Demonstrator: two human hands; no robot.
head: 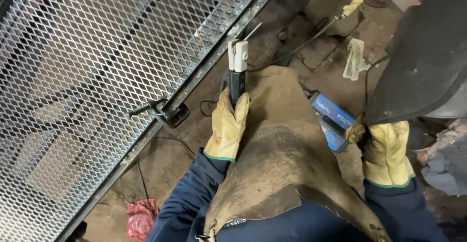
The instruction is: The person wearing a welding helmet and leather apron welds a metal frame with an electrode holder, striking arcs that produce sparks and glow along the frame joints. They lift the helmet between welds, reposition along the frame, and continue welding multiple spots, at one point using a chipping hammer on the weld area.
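Observation:
My left hand (228, 125), in a yellow leather glove, grips a welding electrode holder (237, 67) with a pale jaw. A thin electrode rod (253, 30) sticks out of the jaw towards the dark steel frame (204, 69) of an expanded metal mesh panel (92, 71). My right hand (384, 149), gloved the same way, holds the lower edge of a dark welding shield (428, 52) at the right. A brown leather apron (277, 159) covers my lap between both hands.
A black clamp (163, 111) grips the frame's edge. A blue welding machine (333, 118) sits on the dirt floor past my knee, with cables (311, 37) running away. A red rag (141, 217) lies at the bottom left, crumpled paper (355, 59) at the upper right.

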